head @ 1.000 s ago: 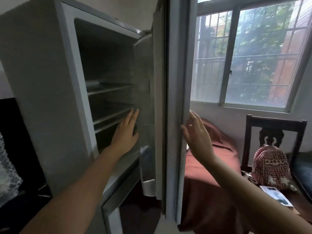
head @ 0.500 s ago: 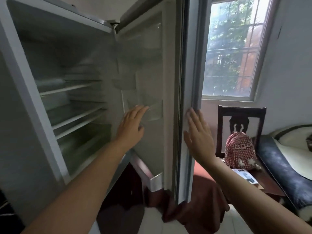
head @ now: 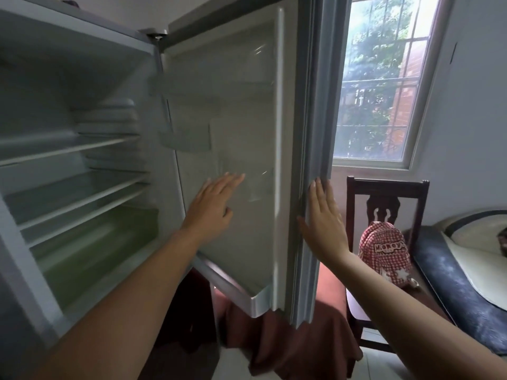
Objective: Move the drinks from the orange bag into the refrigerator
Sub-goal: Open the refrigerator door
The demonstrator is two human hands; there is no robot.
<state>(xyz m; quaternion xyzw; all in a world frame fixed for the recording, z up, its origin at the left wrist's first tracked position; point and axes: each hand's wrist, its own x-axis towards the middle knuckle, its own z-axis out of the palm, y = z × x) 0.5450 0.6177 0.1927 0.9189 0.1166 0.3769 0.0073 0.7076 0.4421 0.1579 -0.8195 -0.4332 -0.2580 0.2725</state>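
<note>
The pale refrigerator (head: 72,188) stands open, door (head: 236,127) swung wide.

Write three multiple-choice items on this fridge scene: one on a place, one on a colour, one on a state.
1. Where does the right hand rest?
A. on the windowsill
B. on the refrigerator door, at its outer edge
C. on the chair

2. What colour is the backpack?
A. red and white checked
B. plain blue
C. black

3. The refrigerator door is:
A. shut
B. taken off
C. open

Answers:
1 B: its straight fingers lie along the door's edge.
2 A: red and white checks cover it.
3 C: the door stands swung out and the shelves inside show.
</note>
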